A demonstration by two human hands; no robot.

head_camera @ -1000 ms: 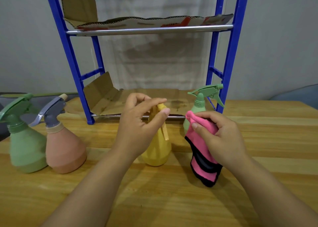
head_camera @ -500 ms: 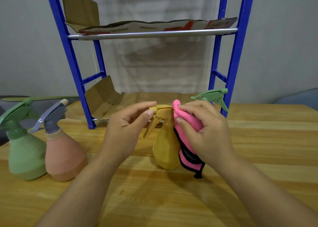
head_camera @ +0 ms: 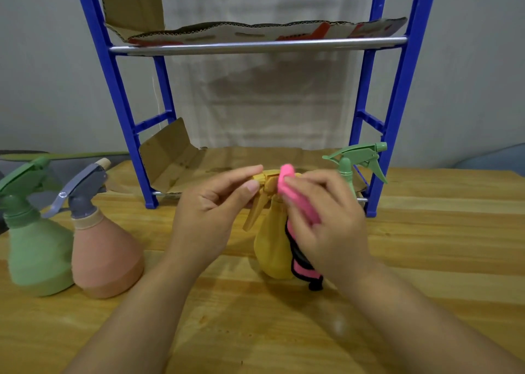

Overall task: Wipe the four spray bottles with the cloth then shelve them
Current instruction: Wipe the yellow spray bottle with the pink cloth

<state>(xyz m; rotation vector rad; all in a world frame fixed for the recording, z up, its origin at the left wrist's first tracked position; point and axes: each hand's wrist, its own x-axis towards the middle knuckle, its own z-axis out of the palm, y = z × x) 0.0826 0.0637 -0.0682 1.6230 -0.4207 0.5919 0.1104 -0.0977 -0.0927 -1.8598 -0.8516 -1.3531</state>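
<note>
The left hand (head_camera: 216,203) is pinching the nozzle end of the yellow spray bottle (head_camera: 274,248), thumb and forefinger closing on the front of the spray head and steadying it. The right hand (head_camera: 326,220) is gripping the pink cloth (head_camera: 298,203) and pressing it against the back of that same head, with the black-edged tail of the cloth hanging down the bottle's right flank to the wooden table (head_camera: 284,331).

The bottle is standing upright, base on the table, right between the two hands, its long axis running vertically. The spray head is pointing left, toward the pinching hand, and the trigger is slanting down beneath it. So the cloth is sitting at the top, and the whole body is lying straight below it: a wipe from here looks like a downward stroke along the neck and the belly, with the right hand already placed for it and the left acting as the anchor.

Still waiting, by the look of it: a green bottle (head_camera: 37,248) and a salmon bottle (head_camera: 105,254) are standing side by side, touching or nearly so, well off to the left, closer to the left hand. A second green bottle (head_camera: 355,160) is peeking out behind the right hand, by the blue leg of the shelf rack (head_camera: 397,104). The cardboard-lined shelves are holding no bottles yet, so shelving seems a long way off.
</note>
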